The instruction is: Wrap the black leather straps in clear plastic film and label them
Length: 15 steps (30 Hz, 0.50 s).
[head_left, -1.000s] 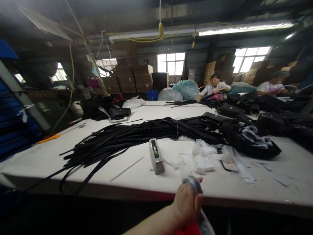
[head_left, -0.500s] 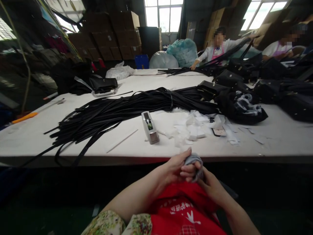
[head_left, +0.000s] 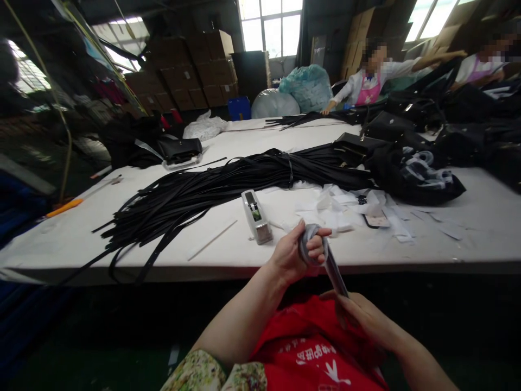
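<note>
Over the front edge of the table, my left hand (head_left: 292,252) is closed on a looped grey strip (head_left: 335,274), which winds around its fingers. The strip runs down to the right as a narrow, slightly shiny band. Its lower part is gripped in my right hand (head_left: 360,312), in front of the red apron (head_left: 321,342). What the strip is made of I cannot tell. Just beyond my left hand, a white tape dispenser (head_left: 257,218) stands on the table.
A long bundle of black straps (head_left: 228,182) lies across the white table (head_left: 228,255). White paper scraps (head_left: 337,209) lie beyond my hands, black bags (head_left: 423,174) to the right. Across the table, a person in a pink apron (head_left: 368,92) handles black straps.
My hands have moved apart. The left has risen with the loop, the right has drawn down and right, and the bunched grey strip now stretches between them.
</note>
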Available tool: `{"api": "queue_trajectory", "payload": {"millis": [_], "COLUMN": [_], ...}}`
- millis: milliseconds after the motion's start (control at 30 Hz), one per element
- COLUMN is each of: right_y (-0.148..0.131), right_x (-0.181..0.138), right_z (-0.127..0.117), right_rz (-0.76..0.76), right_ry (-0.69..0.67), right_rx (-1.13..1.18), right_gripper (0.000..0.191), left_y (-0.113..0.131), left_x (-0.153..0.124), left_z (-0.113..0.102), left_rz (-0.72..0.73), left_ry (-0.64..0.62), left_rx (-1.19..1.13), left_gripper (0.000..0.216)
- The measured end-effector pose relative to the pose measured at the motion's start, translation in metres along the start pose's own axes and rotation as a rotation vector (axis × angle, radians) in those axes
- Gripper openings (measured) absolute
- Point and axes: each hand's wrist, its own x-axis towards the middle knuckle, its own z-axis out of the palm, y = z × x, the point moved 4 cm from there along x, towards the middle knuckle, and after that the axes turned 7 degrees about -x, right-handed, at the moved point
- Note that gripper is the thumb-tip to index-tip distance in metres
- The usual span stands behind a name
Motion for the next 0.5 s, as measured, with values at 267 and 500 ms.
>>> {"api": "queue_trajectory", "payload": {"millis": [267,500], "right_y": [-0.029,0.014], "right_x": [-0.039,-0.028], "right_z": [-0.007,-0.063], "right_rz": [-0.056,0.037], "right_ry": [-0.174,0.266], "right_rx": [0.466,0.050], "right_gripper": [0.049,0.047], "left_y": [-0.005,-0.060], "left_x": [-0.003,-0.018], "left_z": [-0.006,-0.030], "left_rz": [0.670,0.297], "left_ry": [0.037,-0.090], "left_rx": [1.087,1.642], "left_gripper": [0.040,0.040]}}
